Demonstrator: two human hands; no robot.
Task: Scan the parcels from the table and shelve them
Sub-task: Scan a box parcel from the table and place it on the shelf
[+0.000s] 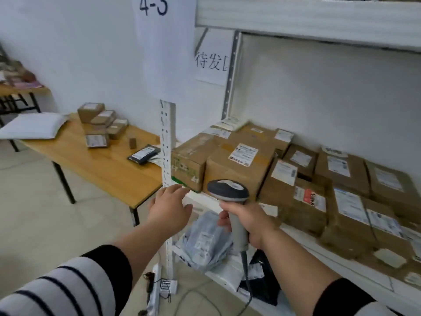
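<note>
My right hand (248,222) grips the grey handle of a barcode scanner (230,190), whose dark head points toward the shelf. My left hand (169,206) is stretched out, fingers straight, holding nothing, its fingertips near the shelf's front edge and white upright post (165,142). Several brown cardboard parcels (241,165) with white labels fill the shelf (293,229). Over on the wooden table (98,165) at left lie several small brown boxes (102,124), a black labelled packet (143,154) and a white padded mailer (34,125).
Grey plastic mailer bags (205,242) lie on the lower shelf under my hands. The scanner's cable (247,281) hangs toward the floor, where a power strip and wires (159,286) sit by the post. Paper signs (159,42) hang above. A second table (20,87) stands far left.
</note>
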